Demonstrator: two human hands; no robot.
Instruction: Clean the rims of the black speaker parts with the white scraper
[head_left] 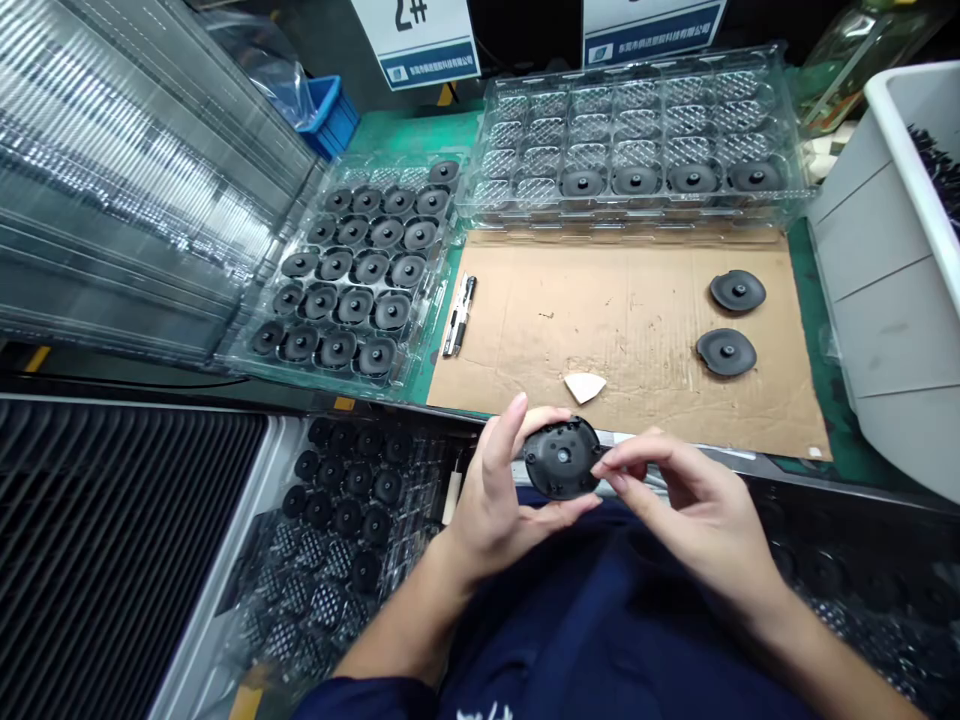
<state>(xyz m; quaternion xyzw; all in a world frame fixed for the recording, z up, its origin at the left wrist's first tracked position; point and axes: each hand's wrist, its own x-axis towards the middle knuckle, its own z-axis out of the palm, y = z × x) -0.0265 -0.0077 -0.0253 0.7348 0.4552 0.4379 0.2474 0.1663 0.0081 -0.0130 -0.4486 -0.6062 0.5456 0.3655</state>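
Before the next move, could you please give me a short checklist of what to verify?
1. Black oval plastic disc held in the left grip: ok.
2. Right grip at the disc's edge: ok.
3. Anything pinched in the right grip: cannot tell.
4. Two loose black oval discs apart on the brown cardboard sheet: ok.
5. White wedge-shaped piece apart from both grips: ok.
6. Clear plastic tray at left fully filled: not ok, far row has gaps.

Left grip (501, 485) and right grip (694, 505): bare, as are the wrists and forearms. Top (600, 620), just below both grips: dark navy cloth, softly creased. Left sleeve (367, 698), same navy, hem well below the left grip. White marking (486, 713) on front, below left grip; cut by view edge, illegible.
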